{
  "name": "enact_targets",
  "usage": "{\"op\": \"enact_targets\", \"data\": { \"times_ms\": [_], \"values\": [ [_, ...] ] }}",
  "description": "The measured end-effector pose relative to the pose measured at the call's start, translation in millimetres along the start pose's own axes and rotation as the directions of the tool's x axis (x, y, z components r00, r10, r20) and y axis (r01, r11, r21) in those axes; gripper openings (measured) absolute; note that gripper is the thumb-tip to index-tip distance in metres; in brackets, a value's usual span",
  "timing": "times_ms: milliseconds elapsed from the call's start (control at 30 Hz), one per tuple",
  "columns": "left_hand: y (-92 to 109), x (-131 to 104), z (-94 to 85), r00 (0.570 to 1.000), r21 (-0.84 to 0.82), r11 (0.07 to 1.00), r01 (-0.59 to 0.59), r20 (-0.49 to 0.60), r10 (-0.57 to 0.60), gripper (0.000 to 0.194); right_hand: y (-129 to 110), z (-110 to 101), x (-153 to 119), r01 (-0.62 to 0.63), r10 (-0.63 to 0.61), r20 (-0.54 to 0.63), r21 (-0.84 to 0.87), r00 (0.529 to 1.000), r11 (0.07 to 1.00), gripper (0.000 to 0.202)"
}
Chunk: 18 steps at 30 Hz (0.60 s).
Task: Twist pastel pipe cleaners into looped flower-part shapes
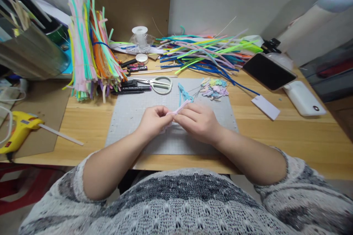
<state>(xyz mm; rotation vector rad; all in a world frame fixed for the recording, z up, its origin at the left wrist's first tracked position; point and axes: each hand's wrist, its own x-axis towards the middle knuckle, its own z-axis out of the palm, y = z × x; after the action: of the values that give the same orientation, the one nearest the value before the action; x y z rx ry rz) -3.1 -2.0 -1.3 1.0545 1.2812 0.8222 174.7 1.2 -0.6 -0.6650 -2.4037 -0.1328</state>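
Both hands meet over a grey cutting mat [138, 136]. My left hand [156, 119] pinches a pale pink pipe cleaner [182, 107] between thumb and fingers. The other part of it is gripped by my right hand [200, 121], and one end sticks up past those fingers. Some of the pink piece hangs below the left fingers, partly hidden. Just beyond the hands lies a bent blue pipe cleaner shape [184, 93]. To its right is a small heap of pastel pieces on thin wires [214, 89].
Scissors [161, 85] and black markers [135, 90] lie at the mat's far left. Upright bundles of pipe cleaners [82, 47] stand behind them, and loose ones [206, 53] spread along the wall. A yellow glue gun [20, 130] is left; a phone [269, 71] and white power bank [305, 98] are right.
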Motion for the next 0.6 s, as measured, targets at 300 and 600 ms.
{"op": "enact_targets", "data": {
  "times_ms": [300,600],
  "values": [
    [6,7,-10.0,0.955,-0.267,0.936,0.229,0.249,-0.163,0.024,22,-3,-5,0.109,-0.117,-0.166,-0.056,0.979,0.992,0.019],
    [4,-1,-5.7,0.973,0.003,0.995,0.104,0.207,-0.102,0.021,16,0,-4,0.108,-0.107,-0.093,0.007,0.99,0.994,0.008]
  ]
}}
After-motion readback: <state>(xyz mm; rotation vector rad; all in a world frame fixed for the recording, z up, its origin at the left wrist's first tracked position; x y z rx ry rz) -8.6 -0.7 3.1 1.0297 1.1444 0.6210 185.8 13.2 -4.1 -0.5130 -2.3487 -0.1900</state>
